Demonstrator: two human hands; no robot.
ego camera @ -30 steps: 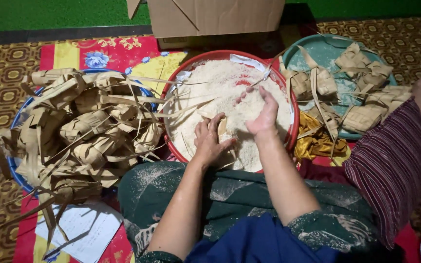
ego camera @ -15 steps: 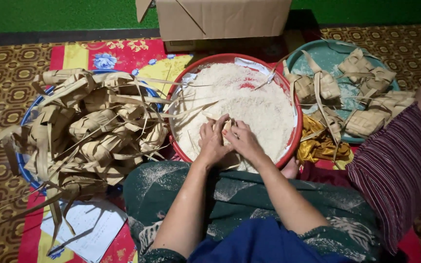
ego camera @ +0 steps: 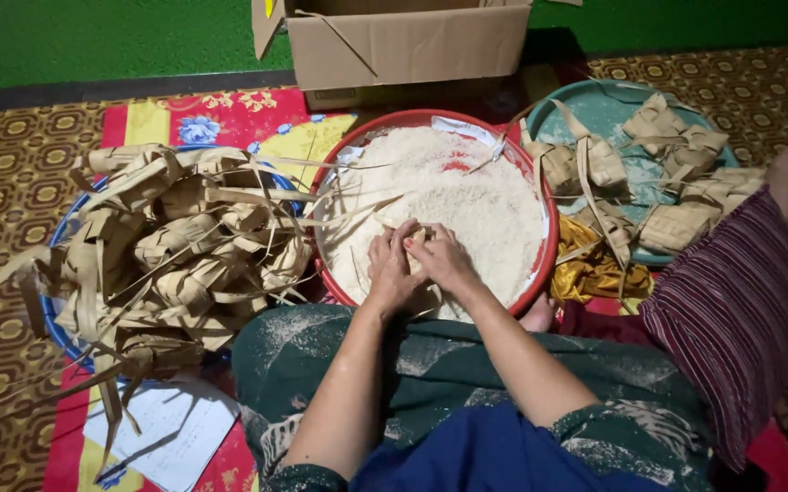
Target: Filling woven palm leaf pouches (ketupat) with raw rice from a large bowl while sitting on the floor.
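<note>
Both hands meet over the near part of the red basin (ego camera: 547, 273), just inside its near rim: the left hand (ego camera: 389, 269) and the right hand (ego camera: 444, 260) are cupped together around a small woven leaf pouch (ego camera: 417, 239), fingers curled over it so that only a pale sliver of it shows between them. Each hand is closed on the pouch, not flat or loose. Judging from the empty ones nearby, the pouch is light, thin-walled and springy, likely to buckle if squeezed hard, so it is best held by its woven corners or cradled from below, with the opening kept up to keep grains from spilling. Which way its long axis runs cannot be told, since the fingers cover most of it; the visible bit points roughly toward the far rim. The basin is filled with white rice (ego camera: 467, 191), loose and free-running, heaped toward the middle. To the left, touching the basin's left rim, a blue basin (ego camera: 47, 310) is piled with empty leaf pouches (ego camera: 175, 251), their long strips trailing out over the edges. To the right, a teal tray (ego camera: 612, 114) carries filled pouches (ego camera: 676, 146). A cardboard box (ego camera: 407, 41) stands beyond the red basin's far rim.
</note>
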